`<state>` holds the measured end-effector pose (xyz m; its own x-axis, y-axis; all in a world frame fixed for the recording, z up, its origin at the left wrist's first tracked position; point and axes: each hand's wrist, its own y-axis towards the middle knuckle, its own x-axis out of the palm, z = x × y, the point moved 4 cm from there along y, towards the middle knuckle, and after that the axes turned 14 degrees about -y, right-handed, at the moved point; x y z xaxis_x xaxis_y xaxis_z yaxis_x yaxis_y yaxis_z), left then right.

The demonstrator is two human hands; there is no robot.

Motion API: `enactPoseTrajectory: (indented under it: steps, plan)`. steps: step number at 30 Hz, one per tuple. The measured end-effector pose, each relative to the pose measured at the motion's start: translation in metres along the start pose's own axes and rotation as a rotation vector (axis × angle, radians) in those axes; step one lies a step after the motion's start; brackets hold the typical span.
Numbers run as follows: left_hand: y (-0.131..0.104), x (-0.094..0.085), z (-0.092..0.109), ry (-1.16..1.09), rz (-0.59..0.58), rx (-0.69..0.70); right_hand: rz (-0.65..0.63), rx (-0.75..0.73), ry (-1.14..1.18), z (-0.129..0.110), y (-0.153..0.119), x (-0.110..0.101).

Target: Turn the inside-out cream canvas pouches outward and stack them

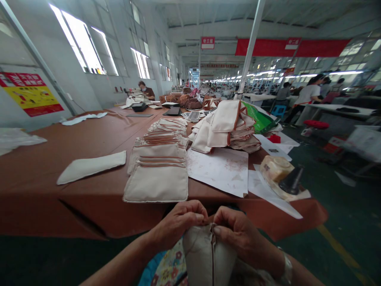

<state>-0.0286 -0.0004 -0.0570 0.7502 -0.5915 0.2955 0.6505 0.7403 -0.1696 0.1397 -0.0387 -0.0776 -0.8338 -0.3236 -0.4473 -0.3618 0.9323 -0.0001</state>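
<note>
Pale piece (196,250): hung over the lap, below the fingertips, nearer than the table (98,137).
Left hand (181,217): thumb and finger pinched narrow at the piece's top edge, left of the dark seam line (213,250).
Right hand (238,230): pinched the same edge beside that line.
Paired pinch: set close together, apparently to steady the edge.
Pale panels (156,183): overlapped just beyond the hands, probably for easy lifting.

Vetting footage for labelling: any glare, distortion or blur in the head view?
Head view: nearest window blown out white; head view: wide-angle distortion likely, the white pole leaning; head view: far workshop soft, fine detail lost; head view: floor under the table nearly black at lower left; head view: left hand, right hand and pale piece dimmer than the windows but readable.
</note>
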Motion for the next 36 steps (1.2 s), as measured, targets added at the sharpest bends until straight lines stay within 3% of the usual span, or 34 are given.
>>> enactPoseTrajectory:
  steps: [4,8,12,14,17,22,24,26,30,36]
  plan:
    - [-0.009,0.004,0.018,0.506,0.012,0.258,-0.035,0.022,0.096,0.003,0.0,0.001]
    - [-0.013,0.015,0.021,0.847,-0.049,0.487,-0.05,0.007,0.125,-0.001,-0.001,0.001]
    - [-0.018,0.024,0.016,1.172,-0.075,0.572,-0.081,0.049,0.186,-0.002,-0.002,0.003]
    - [-0.021,0.028,0.017,1.224,-0.052,0.575,-0.082,0.049,0.2,-0.003,-0.003,0.003]
    - [-0.021,0.03,0.019,0.957,0.015,0.464,-0.082,0.0,0.152,-0.011,-0.004,0.001]
    - [-0.012,0.028,-0.009,-0.109,0.096,-0.023,-0.046,-0.138,-0.122,-0.028,-0.009,0.003]
    - [-0.009,0.028,-0.021,-0.377,0.101,-0.103,-0.061,-0.159,-0.188,-0.028,-0.011,0.006]
    - [-0.008,0.024,-0.027,-0.415,0.111,-0.103,-0.068,-0.119,-0.18,-0.021,-0.013,0.007]
    - [-0.009,0.014,-0.02,-0.175,0.082,-0.063,0.038,0.006,-0.142,-0.004,-0.016,0.0]
    - [-0.008,0.011,-0.01,0.116,0.148,-0.153,0.085,-0.197,-0.448,-0.008,-0.014,-0.002]
